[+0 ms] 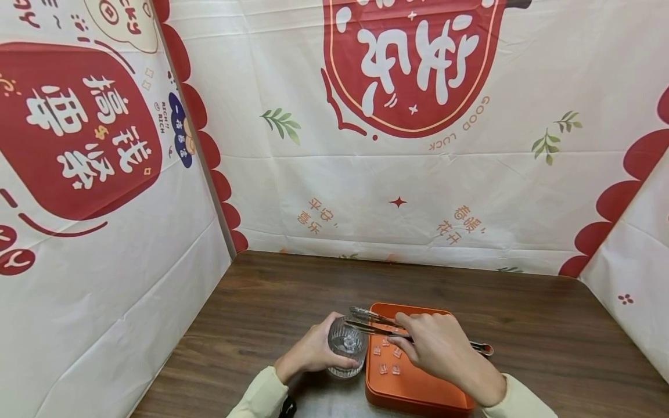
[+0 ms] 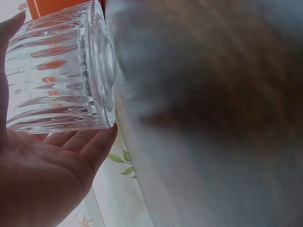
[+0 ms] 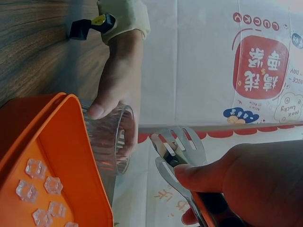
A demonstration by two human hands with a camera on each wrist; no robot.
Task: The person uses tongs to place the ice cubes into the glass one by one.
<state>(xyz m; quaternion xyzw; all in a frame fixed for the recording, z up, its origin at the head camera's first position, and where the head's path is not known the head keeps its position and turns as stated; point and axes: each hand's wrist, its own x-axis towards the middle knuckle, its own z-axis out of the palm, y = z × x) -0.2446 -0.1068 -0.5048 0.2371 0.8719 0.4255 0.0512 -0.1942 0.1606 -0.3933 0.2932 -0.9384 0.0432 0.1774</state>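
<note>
Silver metal tongs, part-hidden; right hand grasps. Clear ribbed-glass cup; left hand grips. Brown wood-grain table, white printed cloth.

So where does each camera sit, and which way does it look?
Head: worn on the head, looking forward and down; left hand, right hand and sleeves show.
Left wrist: on that wrist, facing the glass; the left hand shows.
Right wrist: on that wrist, facing the tongs and orange tray; both hands show.
Head and right wrist views share the tongs.
</note>
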